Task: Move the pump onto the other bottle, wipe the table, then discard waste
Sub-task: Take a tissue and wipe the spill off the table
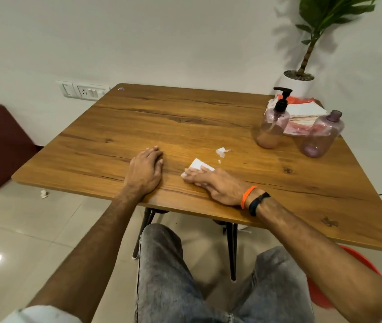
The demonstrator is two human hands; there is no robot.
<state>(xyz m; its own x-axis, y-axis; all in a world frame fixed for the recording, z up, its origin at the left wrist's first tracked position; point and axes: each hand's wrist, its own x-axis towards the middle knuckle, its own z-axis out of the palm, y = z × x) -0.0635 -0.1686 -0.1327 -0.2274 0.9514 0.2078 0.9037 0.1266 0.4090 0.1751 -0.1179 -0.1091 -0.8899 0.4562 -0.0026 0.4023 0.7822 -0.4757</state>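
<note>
Pressing right hand (211, 183) covers folded tissue (200, 165).

**Wiping under way at the wooden table**

Pressing a folded white tissue (198, 167) flat against the wooden table (185, 117) with the straight fingers of the right hand (211, 185). Resting the left hand (146, 170) palm down just beside it, fingers relaxed. Leaving torn tissue scraps (222, 152) lying near the tissue. Standing at the far right corner: the pump (282, 99) seated on the left bottle (271, 129), the capless bottle (320, 136) close beside it, a napkin stack (304, 113) behind both.
</note>
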